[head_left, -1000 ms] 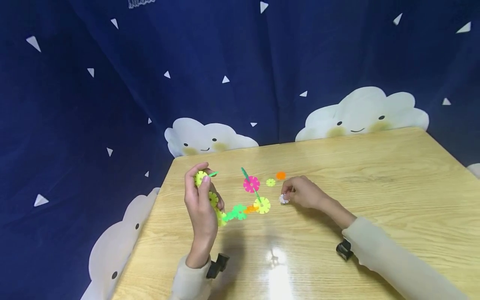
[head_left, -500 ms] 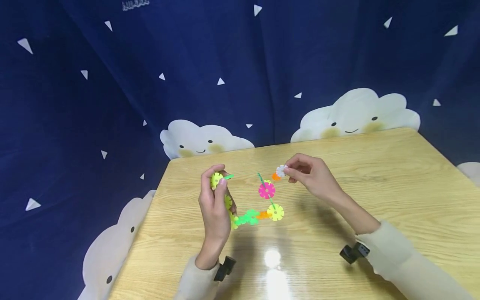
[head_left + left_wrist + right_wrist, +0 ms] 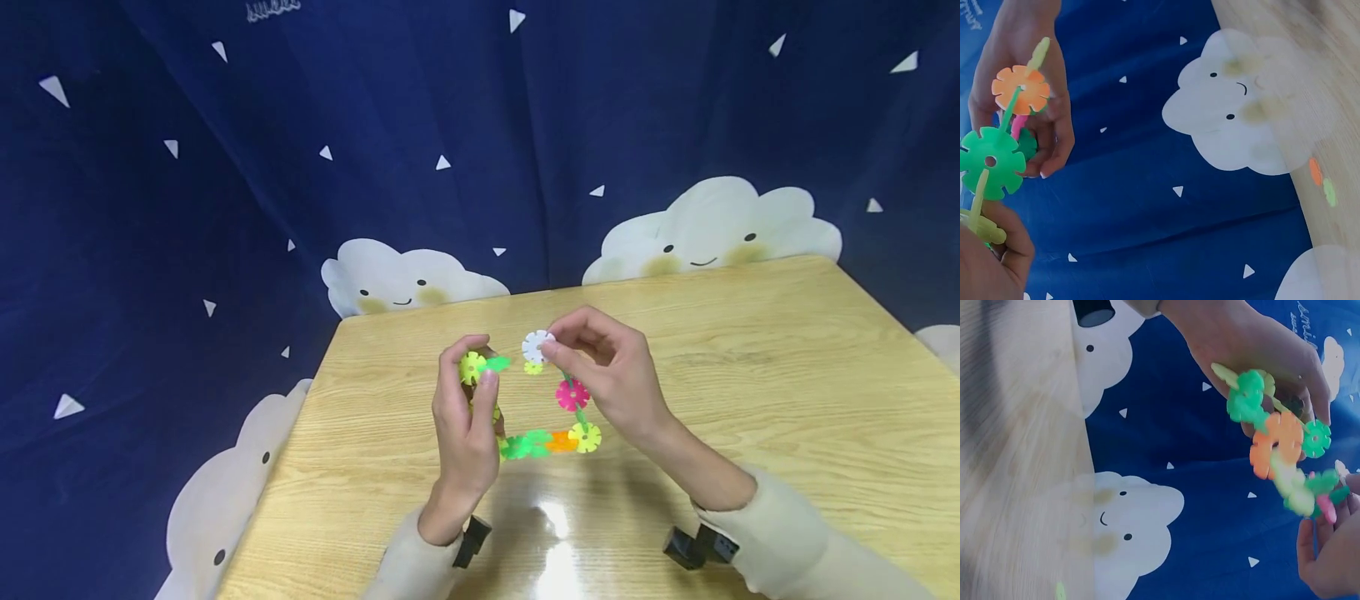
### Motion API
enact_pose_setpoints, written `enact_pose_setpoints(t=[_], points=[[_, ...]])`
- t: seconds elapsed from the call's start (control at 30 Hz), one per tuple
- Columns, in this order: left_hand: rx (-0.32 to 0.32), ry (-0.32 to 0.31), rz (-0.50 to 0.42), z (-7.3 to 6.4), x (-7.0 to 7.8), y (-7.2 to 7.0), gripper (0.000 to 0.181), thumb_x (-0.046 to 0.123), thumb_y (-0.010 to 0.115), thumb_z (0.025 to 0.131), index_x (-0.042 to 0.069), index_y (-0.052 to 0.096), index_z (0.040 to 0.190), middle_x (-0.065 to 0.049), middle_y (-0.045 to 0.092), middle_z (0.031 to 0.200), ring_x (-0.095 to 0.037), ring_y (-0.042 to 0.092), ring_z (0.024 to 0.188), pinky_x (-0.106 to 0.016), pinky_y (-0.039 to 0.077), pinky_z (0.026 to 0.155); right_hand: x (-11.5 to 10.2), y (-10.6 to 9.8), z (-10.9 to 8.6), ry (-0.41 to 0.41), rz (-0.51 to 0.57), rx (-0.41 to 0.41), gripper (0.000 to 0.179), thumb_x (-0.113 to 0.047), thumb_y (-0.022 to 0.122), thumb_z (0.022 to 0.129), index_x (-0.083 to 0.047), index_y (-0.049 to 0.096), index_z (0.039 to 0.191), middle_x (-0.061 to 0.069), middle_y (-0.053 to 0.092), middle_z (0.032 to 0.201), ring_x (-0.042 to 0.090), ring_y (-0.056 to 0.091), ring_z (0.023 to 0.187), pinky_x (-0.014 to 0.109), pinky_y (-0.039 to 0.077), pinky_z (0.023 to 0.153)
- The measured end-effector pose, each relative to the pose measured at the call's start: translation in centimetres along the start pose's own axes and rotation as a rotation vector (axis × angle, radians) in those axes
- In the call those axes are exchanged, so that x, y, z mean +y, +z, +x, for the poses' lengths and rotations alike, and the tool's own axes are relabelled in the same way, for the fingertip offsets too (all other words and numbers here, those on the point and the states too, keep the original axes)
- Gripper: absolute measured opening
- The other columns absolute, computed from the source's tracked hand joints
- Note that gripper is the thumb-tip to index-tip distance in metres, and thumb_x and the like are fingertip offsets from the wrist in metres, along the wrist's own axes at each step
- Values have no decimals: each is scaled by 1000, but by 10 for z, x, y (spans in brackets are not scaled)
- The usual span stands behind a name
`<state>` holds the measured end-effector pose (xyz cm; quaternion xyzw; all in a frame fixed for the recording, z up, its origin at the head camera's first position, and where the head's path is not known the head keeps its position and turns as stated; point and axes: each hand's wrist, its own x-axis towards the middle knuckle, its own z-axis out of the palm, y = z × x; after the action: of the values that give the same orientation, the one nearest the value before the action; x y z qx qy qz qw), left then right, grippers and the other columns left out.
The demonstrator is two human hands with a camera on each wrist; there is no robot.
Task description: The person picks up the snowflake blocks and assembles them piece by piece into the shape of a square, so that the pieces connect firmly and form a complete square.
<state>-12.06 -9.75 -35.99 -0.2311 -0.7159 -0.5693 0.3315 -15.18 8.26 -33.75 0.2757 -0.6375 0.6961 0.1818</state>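
Observation:
My left hand [image 3: 467,429] grips the left side of a bent chain of slotted flower-shaped plastic discs, raised off the table. A yellow disc [image 3: 472,367] and a green disc [image 3: 497,364] stick out above its thumb. Along the chain's bottom run green discs [image 3: 528,444] and an orange disc [image 3: 560,441]; a yellow disc [image 3: 585,437] marks the corner, with a pink disc [image 3: 572,396] above. Between thumb and fingers, my right hand [image 3: 622,375] pinches a white disc [image 3: 536,346], apart from the green one. Whether that hand touches the chain's right end I cannot tell.
On the wooden table [image 3: 750,358] lie a loose yellow-green disc [image 3: 533,367] and an orange disc [image 3: 1315,170], the latter seen in the left wrist view. A dark blue curtain [image 3: 450,100] with white clouds hangs behind the table's far edge.
The right hand has lifted the white disc from the table and carried it left toward the chain's upper gap. The left hand has moved right with the chain.

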Motion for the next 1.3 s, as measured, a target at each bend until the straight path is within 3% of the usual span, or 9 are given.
enact_pose_setpoints(t=[0.27, 0.57, 1.1, 1.3], points=[[-53, 14, -22, 0, 3, 5, 27, 7, 46, 106, 3, 48, 133, -8, 53, 86, -8, 41, 48, -21, 38, 38, -1, 2, -3, -4, -13, -42, 11, 9, 73, 90, 1, 70, 98, 4, 69, 89, 17, 67, 82, 27, 57, 88], [-103, -13, -22, -2, 4, 9, 26, 8, 45, 108, 4, 44, 133, -3, 45, 73, -6, 40, 49, -23, 37, 39, -1, 1, -4, -14, -48, -56, 12, 7, 74, 89, -1, 71, 97, 8, 69, 89, 18, 68, 83, 26, 56, 82], [-110, -2, 62, -6, 4, 12, 24, 11, 40, 110, 3, 39, 132, 0, 40, 67, -4, 37, 50, -25, 35, 42, -4, 3, -4, -47, -55, -76, 17, 12, 74, 87, -4, 70, 89, 5, 70, 82, 16, 64, 75, 23, 57, 78], [-87, -33, -19, -7, 3, 15, 22, 7, 41, 108, 2, 41, 129, -5, 46, 71, -7, 41, 47, -23, 39, 38, -1, 2, -2, -70, -34, -90, 17, 15, 72, 87, -2, 71, 89, 6, 70, 81, 15, 63, 75, 23, 57, 80]])
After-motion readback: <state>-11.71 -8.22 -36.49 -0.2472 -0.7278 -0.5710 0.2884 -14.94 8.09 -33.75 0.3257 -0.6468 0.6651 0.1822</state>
